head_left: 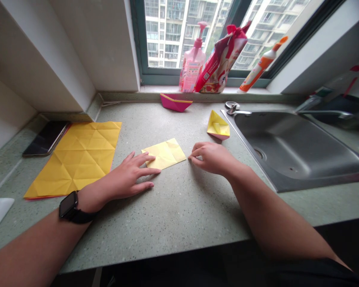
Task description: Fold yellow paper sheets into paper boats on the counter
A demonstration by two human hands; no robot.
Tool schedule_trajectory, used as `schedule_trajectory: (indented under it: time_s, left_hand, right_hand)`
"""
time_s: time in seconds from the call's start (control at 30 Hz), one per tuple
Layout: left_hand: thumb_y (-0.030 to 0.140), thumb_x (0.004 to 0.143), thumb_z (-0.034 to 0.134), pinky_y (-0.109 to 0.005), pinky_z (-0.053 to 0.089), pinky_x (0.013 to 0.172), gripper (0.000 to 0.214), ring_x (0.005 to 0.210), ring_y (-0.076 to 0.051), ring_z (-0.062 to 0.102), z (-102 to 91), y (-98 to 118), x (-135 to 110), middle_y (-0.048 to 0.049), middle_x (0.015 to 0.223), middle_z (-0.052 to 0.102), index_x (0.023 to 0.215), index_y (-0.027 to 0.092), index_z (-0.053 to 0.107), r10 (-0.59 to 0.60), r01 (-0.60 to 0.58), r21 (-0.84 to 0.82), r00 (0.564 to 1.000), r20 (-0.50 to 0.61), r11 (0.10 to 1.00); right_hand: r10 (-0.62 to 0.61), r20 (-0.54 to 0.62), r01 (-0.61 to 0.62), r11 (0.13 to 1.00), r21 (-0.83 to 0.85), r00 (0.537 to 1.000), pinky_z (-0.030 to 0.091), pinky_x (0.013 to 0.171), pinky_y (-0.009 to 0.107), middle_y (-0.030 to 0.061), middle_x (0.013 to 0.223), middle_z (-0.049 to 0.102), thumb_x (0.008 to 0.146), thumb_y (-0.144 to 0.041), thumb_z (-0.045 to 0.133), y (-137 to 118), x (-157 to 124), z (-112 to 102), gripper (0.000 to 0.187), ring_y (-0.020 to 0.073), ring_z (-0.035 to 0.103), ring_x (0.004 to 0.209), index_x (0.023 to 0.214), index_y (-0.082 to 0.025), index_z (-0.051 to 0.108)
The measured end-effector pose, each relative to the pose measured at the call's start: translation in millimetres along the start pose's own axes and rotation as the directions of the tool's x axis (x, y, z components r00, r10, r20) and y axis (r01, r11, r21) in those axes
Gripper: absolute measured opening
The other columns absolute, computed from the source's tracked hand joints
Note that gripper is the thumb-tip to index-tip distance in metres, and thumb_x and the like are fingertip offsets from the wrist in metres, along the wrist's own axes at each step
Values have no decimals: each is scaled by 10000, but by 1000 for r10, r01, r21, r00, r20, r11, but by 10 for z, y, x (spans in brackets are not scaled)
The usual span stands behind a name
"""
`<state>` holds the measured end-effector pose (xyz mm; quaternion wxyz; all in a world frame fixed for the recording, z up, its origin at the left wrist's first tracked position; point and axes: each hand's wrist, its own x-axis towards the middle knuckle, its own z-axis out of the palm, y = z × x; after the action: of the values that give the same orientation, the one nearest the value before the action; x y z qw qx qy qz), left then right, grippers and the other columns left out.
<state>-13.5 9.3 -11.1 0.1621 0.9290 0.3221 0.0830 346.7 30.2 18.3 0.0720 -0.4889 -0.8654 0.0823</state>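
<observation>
A folded yellow paper point(165, 153) lies flat on the greenish countertop point(173, 215). My left hand point(131, 175) rests open on the counter, fingers stretched out with the tips pressing the paper's left edge. A dark watch sits on that wrist. My right hand point(211, 156) is curled, its fingertips pinched at the paper's right corner.
A stack of creased yellow sheets point(77, 157) lies at the left beside a dark phone point(46, 137). A pink paper boat point(175, 102) and a yellow paper boat point(217, 125) stand further back. A steel sink point(293, 147) is at the right. Bottles and a pouch point(219, 63) line the windowsill.
</observation>
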Motion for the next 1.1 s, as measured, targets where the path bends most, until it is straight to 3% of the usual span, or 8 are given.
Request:
schedule_trajectory:
  time_s: [0.1, 0.2, 0.37, 0.53, 0.7, 1.1]
  left_hand:
    - [437, 1087, 706, -796, 300, 1301, 416, 1567, -435, 512, 9, -2, -1, -138, 1673, 565, 1500, 390, 724, 7, -7, 0, 1000, -17, 1000]
    - [436, 1085, 707, -797, 297, 1302, 418, 1569, -434, 509, 5, 6, -3, -139, 1674, 565, 1500, 386, 723, 10, -10, 0, 1000, -22, 1000]
    - [470, 1077, 717, -795, 254, 1327, 417, 1589, -435, 478, 3, 70, 19, -141, 1658, 568, 1479, 360, 726, -5, 5, 8, 1000, -15, 1000]
    - [520, 1052, 738, -722, 195, 1386, 448, 1616, -407, 437, 77, 166, 85, -180, 1647, 556, 1416, 258, 728, 3, -2, 36, 999, -33, 999]
    - [598, 1081, 670, -733, 208, 1373, 608, 1608, -400, 419, 146, 244, 158, -174, 1660, 518, 1616, 317, 601, -19, 20, 76, 1000, -17, 997]
    - [671, 1069, 653, -714, 237, 1357, 631, 1528, -405, 472, 194, 360, 275, -160, 1583, 568, 1609, 344, 635, -93, 100, 157, 994, -53, 983]
  right_hand:
    - [-2, -137, 2, 1000, -5, 991, 529, 761, 361, 53, 1044, 834, 993, -215, 672, 25, 1, -14, 232, 224, 754, 905, 908, -267, 881]
    - [-117, -212, 131, 990, 57, 970, 571, 877, 382, 64, 1100, 832, 1042, -255, 652, -55, 16, 18, 249, 238, 753, 998, 1088, -291, 894]
    - [-295, -96, 303, 948, 92, 951, 581, 968, 406, 70, 1151, 818, 1061, -257, 672, -232, 57, 160, 239, 236, 736, 1046, 1153, -307, 887]
    - [-298, -61, 303, 948, 101, 953, 589, 964, 399, 81, 1150, 799, 1060, -274, 691, -246, 80, 230, 218, 232, 737, 1033, 1152, -296, 888]
    - [-310, -59, 314, 945, 88, 949, 590, 961, 409, 81, 1142, 803, 1045, -265, 715, -256, 81, 225, 211, 235, 746, 1023, 1156, -305, 890]
    - [-284, -47, 287, 955, 71, 958, 592, 940, 399, 82, 1141, 814, 1072, -275, 687, -281, 84, 215, 208, 237, 764, 1010, 1093, -282, 894]
